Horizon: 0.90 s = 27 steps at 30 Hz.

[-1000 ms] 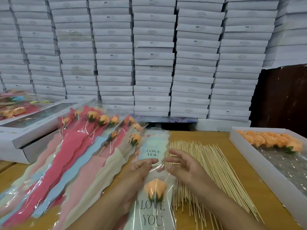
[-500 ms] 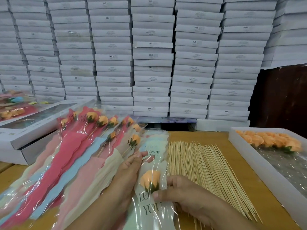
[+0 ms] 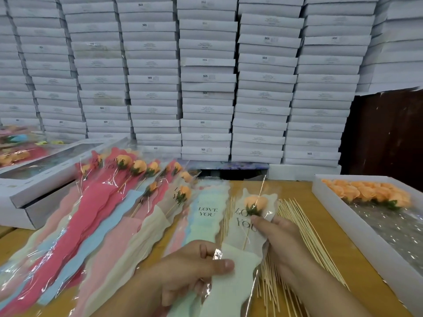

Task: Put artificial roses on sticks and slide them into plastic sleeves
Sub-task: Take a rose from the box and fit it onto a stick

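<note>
An orange rose (image 3: pixel 252 202) on a thin stick sits inside a clear plastic sleeve (image 3: pixel 235 266) printed "LOVE YOU" with a pale cream lining. My left hand (image 3: pixel 194 268) pinches the sleeve's lower part between thumb and fingers. My right hand (image 3: pixel 278 236) grips the sleeve's right side, thumb just under the rose. Both hold it slightly raised over the pile of bare wooden sticks (image 3: pixel 304 236) on the table. A stack of unfilled "LOVE YOU" sleeves (image 3: pixel 207 213) lies just left of it.
Several filled sleeves with orange roses (image 3: pixel 128 193) fan out across the left of the wooden table (image 3: pixel 325 250). A white box of loose orange roses (image 3: pixel 370 193) stands at the right edge. Flat white boxes (image 3: pixel 206 88) are stacked high behind; an open box (image 3: pixel 34 186) sits left.
The rose has slid up inside the sleeve, and the sleeve has shifted right over the sticks. My left hand dropped to its lower end; my right hand moved to its right side.
</note>
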Each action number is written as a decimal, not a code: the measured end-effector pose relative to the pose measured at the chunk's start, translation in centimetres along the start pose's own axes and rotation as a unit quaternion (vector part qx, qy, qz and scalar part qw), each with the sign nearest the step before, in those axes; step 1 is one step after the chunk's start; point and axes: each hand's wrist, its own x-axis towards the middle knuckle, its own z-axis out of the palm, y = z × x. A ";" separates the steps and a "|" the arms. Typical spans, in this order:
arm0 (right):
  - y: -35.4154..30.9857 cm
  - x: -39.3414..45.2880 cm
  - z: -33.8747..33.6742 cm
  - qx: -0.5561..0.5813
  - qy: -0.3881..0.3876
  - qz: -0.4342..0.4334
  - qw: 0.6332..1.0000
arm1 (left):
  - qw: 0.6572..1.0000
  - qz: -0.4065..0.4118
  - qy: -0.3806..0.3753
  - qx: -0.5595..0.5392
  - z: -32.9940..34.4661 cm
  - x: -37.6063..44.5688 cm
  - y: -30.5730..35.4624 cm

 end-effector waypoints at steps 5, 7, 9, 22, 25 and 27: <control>0.2 0.2 -0.1 0.005 0.010 -0.003 1.000 | 0.999 -0.010 -0.042 0.005 -0.3 -0.1 0.2; 0.2 0.2 0.1 0.004 -0.004 -0.001 1.000 | 0.999 0.004 -0.035 0.011 -0.3 -0.2 0.1; 0.2 -0.1 0.3 0.013 -0.039 0.013 0.999 | 1.000 0.018 -0.018 0.003 -0.1 -0.2 0.2; 0.5 -0.6 1.0 0.008 -0.037 0.019 0.999 | 1.000 0.007 0.000 -0.003 0.1 0.0 0.0; 0.3 -0.4 0.6 0.016 -0.038 0.022 0.999 | 1.000 -0.001 0.010 0.012 -0.1 0.1 -0.2; 0.4 -0.5 0.6 0.004 -0.073 0.037 0.997 | 0.999 0.014 0.042 0.003 -0.2 0.2 -0.3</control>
